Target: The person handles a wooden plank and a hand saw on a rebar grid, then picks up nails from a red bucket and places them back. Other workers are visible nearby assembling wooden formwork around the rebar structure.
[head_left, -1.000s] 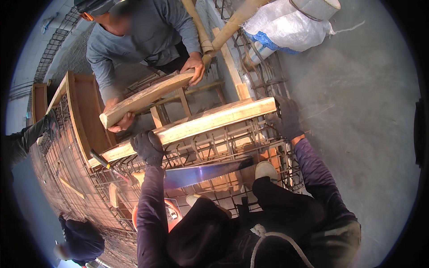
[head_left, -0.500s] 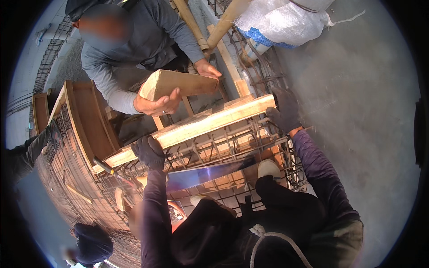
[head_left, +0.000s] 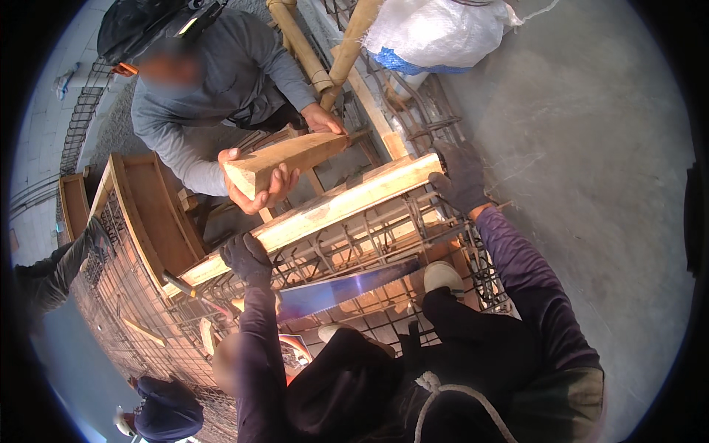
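Observation:
A long pale wooden beam (head_left: pixel 347 202) slants across the rebar cage, its right end higher in the picture. My left hand (head_left: pixel 247 260), in a dark glove, is closed on the beam toward its left part. At the right end, my right hand (head_left: pixel 459 177), also gloved, wraps round the beam, its fingers partly hidden. A handsaw (head_left: pixel 347 289) with a bluish blade lies on the bars below the beam. Across from me, a co-worker in a grey top holds a shorter wooden block (head_left: pixel 288 156) with both bare hands above the beam.
A hammer (head_left: pixel 179 284) lies by the beam's left end. Curved wooden formwork (head_left: pixel 159 196) stands at left, beside mesh rebar (head_left: pixel 140 295). Bamboo poles (head_left: pixel 347 52) and a white sack (head_left: pixel 436 33) are at the top. Other people work at the left edge and lower left.
The co-worker's block has tilted, showing its end and upper face more. My view has shifted slightly. Both my hands keep their hold on the beam.

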Demonstrator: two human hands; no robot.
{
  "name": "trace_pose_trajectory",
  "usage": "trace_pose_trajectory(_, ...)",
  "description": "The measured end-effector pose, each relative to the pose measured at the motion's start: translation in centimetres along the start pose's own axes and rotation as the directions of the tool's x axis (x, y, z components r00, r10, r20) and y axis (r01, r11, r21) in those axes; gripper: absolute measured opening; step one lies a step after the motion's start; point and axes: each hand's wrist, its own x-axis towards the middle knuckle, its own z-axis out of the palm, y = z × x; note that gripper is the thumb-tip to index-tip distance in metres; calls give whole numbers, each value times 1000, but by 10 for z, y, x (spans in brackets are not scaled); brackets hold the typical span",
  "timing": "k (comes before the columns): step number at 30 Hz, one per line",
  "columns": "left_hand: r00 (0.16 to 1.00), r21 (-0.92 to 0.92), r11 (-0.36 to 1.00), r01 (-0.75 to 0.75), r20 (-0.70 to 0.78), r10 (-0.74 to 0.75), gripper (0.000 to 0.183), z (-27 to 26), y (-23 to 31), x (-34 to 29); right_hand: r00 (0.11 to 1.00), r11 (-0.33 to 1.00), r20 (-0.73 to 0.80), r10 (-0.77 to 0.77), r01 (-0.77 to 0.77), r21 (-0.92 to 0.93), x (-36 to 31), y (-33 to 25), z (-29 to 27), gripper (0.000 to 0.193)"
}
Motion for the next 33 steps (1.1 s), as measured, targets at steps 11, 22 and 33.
trace_pose_trajectory(11,989,-52,999,-6,149,14,22,-11,-10,18,998,995,53,40,-45,87,-3,3,-1,62)
trace_pose_trajectory(22,969,-139,959,248,25,-246,38,7,-9,15,997,998,72,37,-40,50,-3,10,3,63)
trace_pose_trajectory(33,953,-165,942,292,131,-272,41,-2,-16,20,997,994,82,-14,23,-107,0,8,10,58)
